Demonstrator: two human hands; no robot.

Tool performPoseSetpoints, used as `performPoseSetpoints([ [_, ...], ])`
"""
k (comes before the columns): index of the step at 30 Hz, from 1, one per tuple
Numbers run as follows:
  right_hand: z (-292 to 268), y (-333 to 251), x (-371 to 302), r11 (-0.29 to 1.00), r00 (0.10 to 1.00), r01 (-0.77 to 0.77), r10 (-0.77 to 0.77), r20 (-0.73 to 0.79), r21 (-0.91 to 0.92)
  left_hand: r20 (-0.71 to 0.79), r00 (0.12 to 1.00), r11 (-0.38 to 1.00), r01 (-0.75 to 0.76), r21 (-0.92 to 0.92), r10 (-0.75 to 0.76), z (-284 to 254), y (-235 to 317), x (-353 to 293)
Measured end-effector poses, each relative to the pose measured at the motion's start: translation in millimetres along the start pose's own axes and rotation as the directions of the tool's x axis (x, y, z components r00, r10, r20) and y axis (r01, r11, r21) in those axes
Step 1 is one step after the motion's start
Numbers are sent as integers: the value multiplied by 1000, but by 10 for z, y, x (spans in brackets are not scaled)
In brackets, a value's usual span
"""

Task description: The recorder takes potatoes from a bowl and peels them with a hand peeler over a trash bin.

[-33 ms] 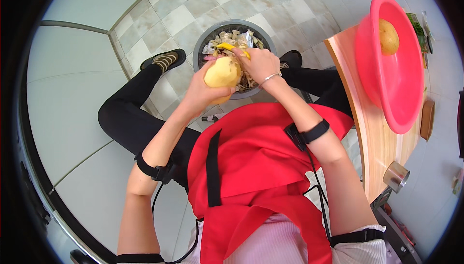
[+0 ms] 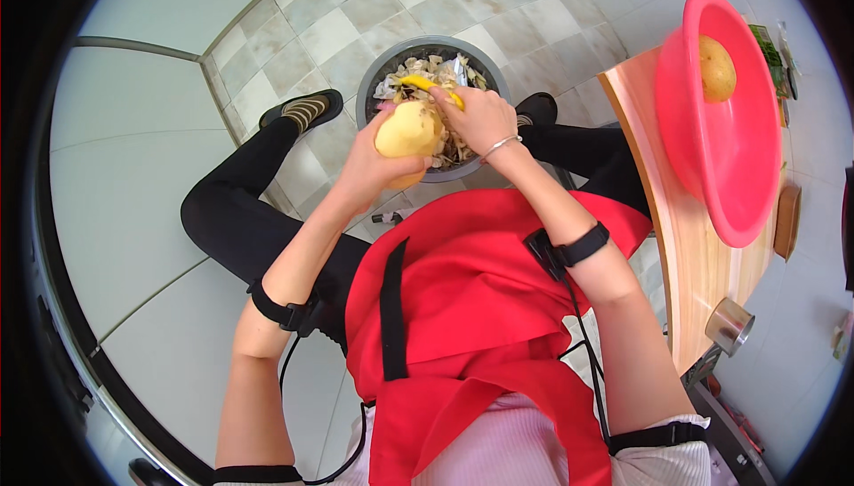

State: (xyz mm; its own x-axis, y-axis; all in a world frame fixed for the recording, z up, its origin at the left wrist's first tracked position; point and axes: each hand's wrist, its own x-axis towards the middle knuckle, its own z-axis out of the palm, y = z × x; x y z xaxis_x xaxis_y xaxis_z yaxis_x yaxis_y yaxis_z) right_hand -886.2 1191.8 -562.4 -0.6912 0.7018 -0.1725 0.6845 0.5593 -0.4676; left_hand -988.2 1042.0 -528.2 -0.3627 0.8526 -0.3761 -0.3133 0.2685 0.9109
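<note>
My left hand (image 2: pixel 372 166) is closed around a large, pale yellow potato (image 2: pixel 407 132), mostly peeled, with a few brownish patches towards its right side. In my right hand (image 2: pixel 480 119) is a yellow-handled peeler (image 2: pixel 418 82), gripped just beyond the potato; its blade is hard to make out. Both hands are over a grey bin (image 2: pixel 366 86) on the floor between my feet. Peelings and scraps (image 2: pixel 463 150) fill much of the bin, along with some crumpled white and pink bits.
To my right, a wooden board or tabletop (image 2: pixel 663 277) carries a pink basin (image 2: pixel 743 175) with one unpeeled potato (image 2: pixel 717 69) inside. A metal cup (image 2: pixel 729 326) stands near the board's close end. Pale cabinet panels (image 2: pixel 133 192) line my left side.
My right hand and the peeler have shifted very slightly away from me and to the right. The potato stays in my left hand, almost unmoved.
</note>
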Motion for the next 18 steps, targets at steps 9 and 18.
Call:
performPoseSetpoints([
  [9, -189, -202, -379, 956, 937, 271, -237, -256, 109, -122, 990, 998, 66, 5, -65, -83, -69, 141],
  [18, -86, -186, -364, 973, 956, 221, -203, -212, 66, -96, 989, 994, 113, -4, -113, -31, -130, 98],
])
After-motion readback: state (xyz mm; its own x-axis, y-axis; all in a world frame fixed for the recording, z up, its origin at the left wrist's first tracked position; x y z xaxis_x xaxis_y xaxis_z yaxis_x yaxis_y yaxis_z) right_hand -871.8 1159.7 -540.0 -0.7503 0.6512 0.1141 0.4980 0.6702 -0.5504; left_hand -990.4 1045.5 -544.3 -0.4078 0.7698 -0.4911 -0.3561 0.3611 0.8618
